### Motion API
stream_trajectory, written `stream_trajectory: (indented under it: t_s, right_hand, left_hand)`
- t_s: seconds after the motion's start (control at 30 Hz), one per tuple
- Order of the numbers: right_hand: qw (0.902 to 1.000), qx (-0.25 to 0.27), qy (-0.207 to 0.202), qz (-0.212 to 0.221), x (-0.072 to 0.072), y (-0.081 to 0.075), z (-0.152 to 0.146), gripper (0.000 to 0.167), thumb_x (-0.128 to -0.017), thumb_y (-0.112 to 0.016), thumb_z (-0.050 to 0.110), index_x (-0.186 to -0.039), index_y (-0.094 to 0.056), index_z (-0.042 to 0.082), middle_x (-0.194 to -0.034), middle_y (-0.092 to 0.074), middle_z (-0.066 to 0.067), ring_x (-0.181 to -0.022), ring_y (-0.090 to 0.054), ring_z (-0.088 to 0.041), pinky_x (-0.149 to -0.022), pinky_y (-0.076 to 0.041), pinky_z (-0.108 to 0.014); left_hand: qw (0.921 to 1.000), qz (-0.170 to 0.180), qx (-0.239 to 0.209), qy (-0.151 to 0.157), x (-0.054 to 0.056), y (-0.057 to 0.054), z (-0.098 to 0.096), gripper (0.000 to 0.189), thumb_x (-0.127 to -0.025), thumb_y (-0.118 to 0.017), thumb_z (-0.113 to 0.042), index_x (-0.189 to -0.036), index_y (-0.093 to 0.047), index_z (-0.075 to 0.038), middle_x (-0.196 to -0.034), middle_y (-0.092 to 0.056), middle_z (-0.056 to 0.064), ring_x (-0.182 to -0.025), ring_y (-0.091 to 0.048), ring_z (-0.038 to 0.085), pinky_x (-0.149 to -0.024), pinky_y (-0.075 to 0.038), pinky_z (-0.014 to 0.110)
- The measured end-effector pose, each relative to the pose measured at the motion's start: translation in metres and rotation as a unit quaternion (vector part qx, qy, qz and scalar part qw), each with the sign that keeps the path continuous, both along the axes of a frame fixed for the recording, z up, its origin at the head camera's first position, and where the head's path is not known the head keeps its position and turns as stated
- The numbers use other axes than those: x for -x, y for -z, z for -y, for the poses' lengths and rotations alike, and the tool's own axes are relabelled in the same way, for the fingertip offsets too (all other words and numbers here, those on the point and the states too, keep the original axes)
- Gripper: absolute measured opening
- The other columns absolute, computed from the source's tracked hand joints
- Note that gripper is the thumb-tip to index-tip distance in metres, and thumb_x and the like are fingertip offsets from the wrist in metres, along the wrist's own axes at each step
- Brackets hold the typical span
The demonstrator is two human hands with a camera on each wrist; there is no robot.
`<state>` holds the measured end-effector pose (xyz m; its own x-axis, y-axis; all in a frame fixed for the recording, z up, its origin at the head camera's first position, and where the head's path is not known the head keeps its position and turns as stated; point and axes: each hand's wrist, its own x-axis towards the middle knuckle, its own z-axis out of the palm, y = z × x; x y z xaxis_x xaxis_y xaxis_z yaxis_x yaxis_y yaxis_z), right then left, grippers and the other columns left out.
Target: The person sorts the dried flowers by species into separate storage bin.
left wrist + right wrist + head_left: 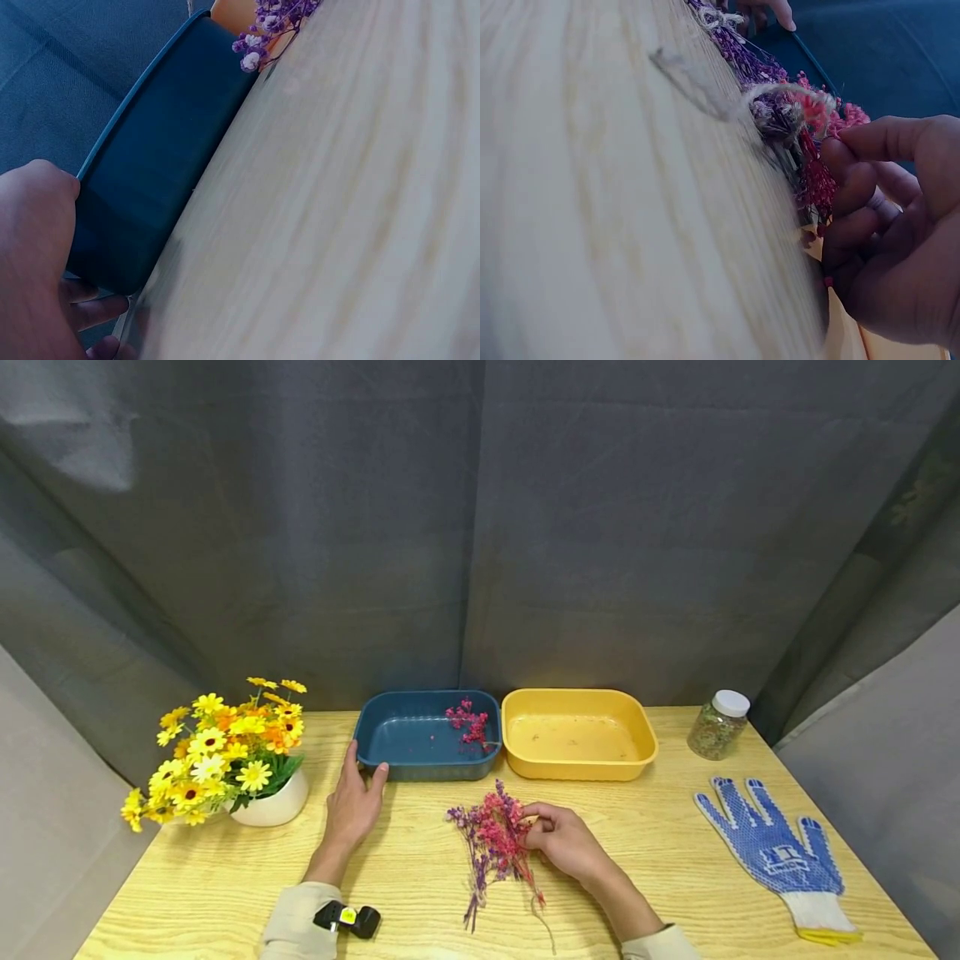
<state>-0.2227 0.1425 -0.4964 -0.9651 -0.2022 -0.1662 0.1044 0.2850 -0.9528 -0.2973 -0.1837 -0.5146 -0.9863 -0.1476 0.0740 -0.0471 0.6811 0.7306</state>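
My left hand [354, 810] holds the near left corner of a dark blue plastic bin [425, 772], thumb at the front rim and fingers round the left end. The left wrist view shows that thumb [45, 202] against the bin's wall. My right hand [566, 842] pinches a pink dried flower bunch [498, 827] between thumb and forefinger. Purple dried flowers [476, 843] lie beside and partly under it, stems toward me. A loose piece of twine [780, 90] hangs by the pink bunch. Inside the blue bin lies a pink sprig [468, 724].
A yellow bin [579, 770] with small bits in it stands against the blue bin's right side. Farther right are a lidded jar [717, 727] and a blue-and-white work glove [780, 852]. A white pot [273, 802] of yellow flowers [217, 752] stands at the left, before a grey curtain [480, 527].
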Motion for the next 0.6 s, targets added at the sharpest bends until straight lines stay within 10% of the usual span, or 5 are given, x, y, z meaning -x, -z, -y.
stream_trajectory:
  t_s: [0.6]
  right_hand:
    - [0.9979,0.056,-0.020,0.026,-0.001,-0.007,-0.014,0.030,-0.090,-0.067,0.018,-0.111,-0.062,-0.002,-0.077,-0.059,-0.001,-0.062,-0.046,-0.011,-0.053,-0.038,-0.022]
  left_hand:
    - [1.0000,0.008,0.004,-0.001,0.001,0.000,0.001,0.080,-0.097,-0.035,-0.063,-0.157,-0.001,-0.023,-0.160,-0.024,0.015,-0.143,-0.032,0.039,-0.108,-0.022,0.064]
